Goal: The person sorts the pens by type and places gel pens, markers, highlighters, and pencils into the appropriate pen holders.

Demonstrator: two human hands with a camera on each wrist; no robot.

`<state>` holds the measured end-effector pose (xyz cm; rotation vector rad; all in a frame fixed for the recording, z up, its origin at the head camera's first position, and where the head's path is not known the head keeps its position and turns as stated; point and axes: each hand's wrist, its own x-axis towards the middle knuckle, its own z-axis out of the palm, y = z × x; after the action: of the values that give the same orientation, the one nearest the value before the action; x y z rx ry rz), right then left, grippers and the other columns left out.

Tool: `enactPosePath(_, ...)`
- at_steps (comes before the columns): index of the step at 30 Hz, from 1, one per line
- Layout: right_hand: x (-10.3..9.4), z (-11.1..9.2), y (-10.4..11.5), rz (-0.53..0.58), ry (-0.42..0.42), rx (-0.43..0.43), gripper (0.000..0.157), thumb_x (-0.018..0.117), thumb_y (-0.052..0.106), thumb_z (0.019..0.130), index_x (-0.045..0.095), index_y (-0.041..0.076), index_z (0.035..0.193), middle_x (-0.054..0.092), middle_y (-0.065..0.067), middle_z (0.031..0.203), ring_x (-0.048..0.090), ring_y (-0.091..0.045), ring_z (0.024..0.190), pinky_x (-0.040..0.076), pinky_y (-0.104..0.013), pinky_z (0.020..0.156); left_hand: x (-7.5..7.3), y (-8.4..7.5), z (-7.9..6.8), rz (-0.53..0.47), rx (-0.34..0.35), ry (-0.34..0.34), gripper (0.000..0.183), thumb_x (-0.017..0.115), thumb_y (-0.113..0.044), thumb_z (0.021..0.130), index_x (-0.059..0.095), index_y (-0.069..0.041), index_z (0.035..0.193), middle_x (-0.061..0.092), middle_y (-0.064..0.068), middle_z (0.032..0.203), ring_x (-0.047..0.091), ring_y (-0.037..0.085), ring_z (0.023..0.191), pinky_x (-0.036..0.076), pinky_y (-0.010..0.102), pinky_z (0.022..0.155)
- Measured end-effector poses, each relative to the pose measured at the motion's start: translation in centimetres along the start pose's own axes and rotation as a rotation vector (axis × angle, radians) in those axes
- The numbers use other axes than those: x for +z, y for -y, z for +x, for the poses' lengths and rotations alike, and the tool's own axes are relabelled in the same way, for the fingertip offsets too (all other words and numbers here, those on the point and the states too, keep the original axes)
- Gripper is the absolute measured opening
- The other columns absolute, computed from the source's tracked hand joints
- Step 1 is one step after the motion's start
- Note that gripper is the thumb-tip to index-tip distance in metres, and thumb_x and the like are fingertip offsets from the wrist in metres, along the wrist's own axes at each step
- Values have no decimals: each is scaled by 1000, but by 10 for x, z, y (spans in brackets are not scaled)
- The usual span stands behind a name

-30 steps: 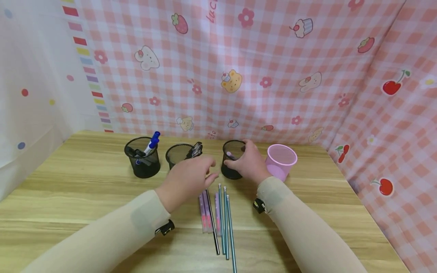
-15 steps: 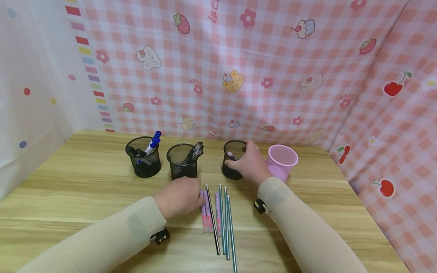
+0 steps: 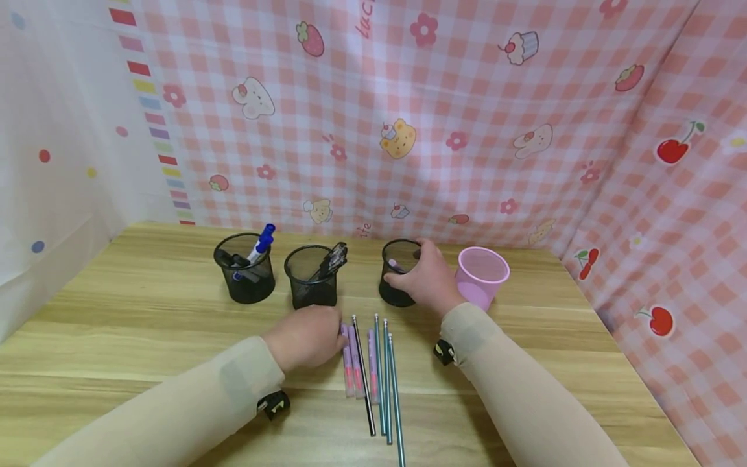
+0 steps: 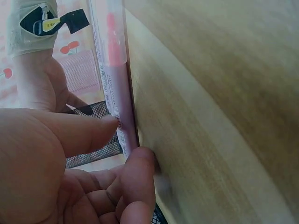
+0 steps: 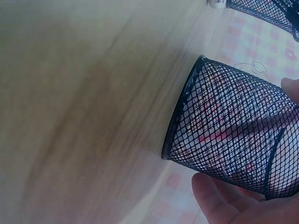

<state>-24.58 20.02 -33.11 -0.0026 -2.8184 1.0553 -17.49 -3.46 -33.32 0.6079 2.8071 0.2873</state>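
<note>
Reaching down since a second ago, the left hand (image 3: 306,336) has been brought to the table (image 3: 146,311), where the leftmost purple pen (image 3: 349,366) seems pinched between thumb and forefinger, though contact is partly hidden; a pick-up appears begun. The third black mesh cup (image 3: 394,297) is gripped by the right hand (image 3: 428,277).

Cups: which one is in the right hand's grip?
The black cup third from left, with a purple marker inside. The other two black cups stand further left; the pink one is rightmost.
</note>
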Motion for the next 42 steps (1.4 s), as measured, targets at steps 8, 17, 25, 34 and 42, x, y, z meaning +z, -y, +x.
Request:
enactPosePath(8, -1, 0, 0, 0, -1, -4, 101, 91, 43, 78, 38, 3, 155, 57, -22, 141, 58, -38, 131, 50, -51, 111, 2, 2, 4, -33, -2, -2, 28, 66, -31, 103, 71, -5, 110, 75, 11, 106, 69, 23, 91, 58, 49, 95)
enactPosePath(17, -1, 0, -1, -2, 4, 8, 104, 91, 44, 78, 36, 3, 156, 56, -23, 143, 58, -38, 131, 49, -51, 111, 3, -1, 3, -72, 15, 1, 31, 70, -36, 101, 68, -6, 110, 65, 3, 88, 60, 21, 78, 56, 43, 80)
enactPosePath(25, -2, -1, 0, -4, 3, 12, 104, 91, 43, 78, 36, 3, 156, 56, -22, 142, 58, -38, 131, 49, -51, 111, 5, -4, 6, -83, -7, 5, 26, 66, -28, 103, 67, -4, 113, 64, 4, 86, 60, 19, 72, 52, 37, 71)
enactPosePath(34, -2, -2, 1, -3, 9, 24, 105, 91, 44, 78, 35, 4, 157, 55, -22, 144, 58, -38, 131, 49, -51, 111, 4, -4, 5, -109, -22, 10, 29, 70, -19, 98, 63, -3, 121, 66, 4, 88, 60, 20, 71, 49, 34, 63)
enactPosePath(42, -1, -1, 2, 16, 6, 16, 103, 91, 42, 78, 36, 3, 156, 56, -24, 144, 58, -38, 131, 49, -51, 111, 4, -3, 6, -152, -25, -16, 32, 70, -21, 98, 61, -5, 125, 66, 4, 90, 61, 19, 72, 50, 34, 67)
